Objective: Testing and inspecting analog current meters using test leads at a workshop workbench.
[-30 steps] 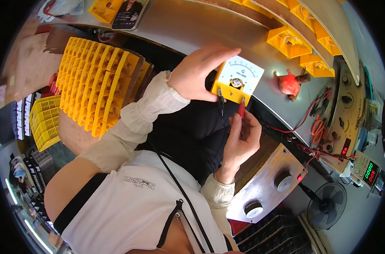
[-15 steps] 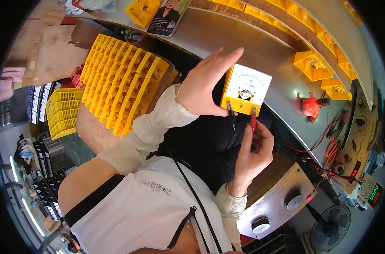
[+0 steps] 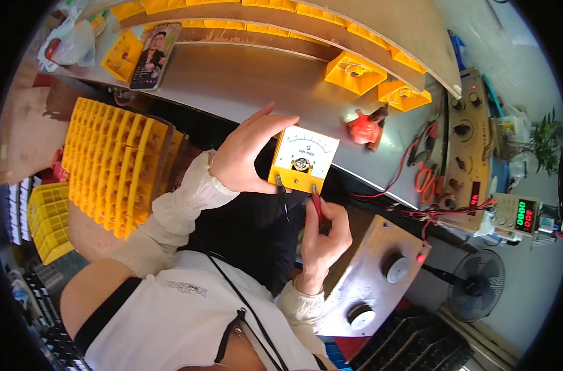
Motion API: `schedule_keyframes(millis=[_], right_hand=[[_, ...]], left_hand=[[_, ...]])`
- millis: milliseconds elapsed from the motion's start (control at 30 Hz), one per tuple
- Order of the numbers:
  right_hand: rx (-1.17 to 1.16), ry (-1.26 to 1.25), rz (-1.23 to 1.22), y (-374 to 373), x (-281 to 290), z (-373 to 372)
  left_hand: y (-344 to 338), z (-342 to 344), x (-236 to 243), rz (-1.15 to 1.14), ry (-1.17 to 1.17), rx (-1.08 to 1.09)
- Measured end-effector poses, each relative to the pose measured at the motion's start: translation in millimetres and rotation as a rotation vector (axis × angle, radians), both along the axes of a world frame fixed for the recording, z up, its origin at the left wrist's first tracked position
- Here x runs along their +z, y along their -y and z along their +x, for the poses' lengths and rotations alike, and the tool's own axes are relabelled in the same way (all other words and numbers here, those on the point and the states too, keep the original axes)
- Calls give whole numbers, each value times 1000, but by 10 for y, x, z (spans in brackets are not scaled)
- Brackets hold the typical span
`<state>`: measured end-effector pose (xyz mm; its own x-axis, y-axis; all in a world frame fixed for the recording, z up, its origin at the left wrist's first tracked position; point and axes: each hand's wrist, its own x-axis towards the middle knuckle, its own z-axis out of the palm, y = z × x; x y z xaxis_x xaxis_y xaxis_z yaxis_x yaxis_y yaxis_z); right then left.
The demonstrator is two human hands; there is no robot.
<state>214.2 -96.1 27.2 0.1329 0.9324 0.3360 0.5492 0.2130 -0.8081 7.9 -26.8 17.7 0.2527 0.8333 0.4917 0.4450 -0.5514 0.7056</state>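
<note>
My left hand (image 3: 241,153) grips a yellow analog panel meter (image 3: 319,153) by its left side, thumb at the lower edge and fingers along the upper edge. The meter has a white dial with a curved scale and a small round window showing the mechanism. A black clip (image 3: 282,196) hangs at its lower left terminal. Between thumb and fingers, my right hand (image 3: 326,238) pinches a red clip (image 3: 317,204), whose metal tip meets the lower right terminal. Both hands are above my dark-clothed lap.
Stacked yellow meter housings (image 3: 111,164) stand at left. On the metal bench (image 3: 232,77) are a phone (image 3: 156,57), a red lump-shaped object (image 3: 363,128), and red-handled scissors (image 3: 425,182). A control panel with two knobs (image 3: 371,284) is at lower right, near a fan (image 3: 477,284) and a digital power supply (image 3: 516,213).
The whole view has shifted, so the bench's right side shows more and the meter and hands appear lower and further left. Both hands keep their holds on the meter and red clip.
</note>
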Motion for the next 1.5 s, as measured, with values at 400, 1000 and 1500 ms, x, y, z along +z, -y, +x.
schedule_keyframes(millis=[400,1000,1500], right_hand=[[169,-37,-95,100,49,-644],[347,259,-204,21,-338,-479],[286,251,18,-133,-207,-612]], left_hand=[[342,-246,106,399,-26,478],[3599,-5019,-1325,-416,295,2123],[345,-2915,971,615,-336,1003]])
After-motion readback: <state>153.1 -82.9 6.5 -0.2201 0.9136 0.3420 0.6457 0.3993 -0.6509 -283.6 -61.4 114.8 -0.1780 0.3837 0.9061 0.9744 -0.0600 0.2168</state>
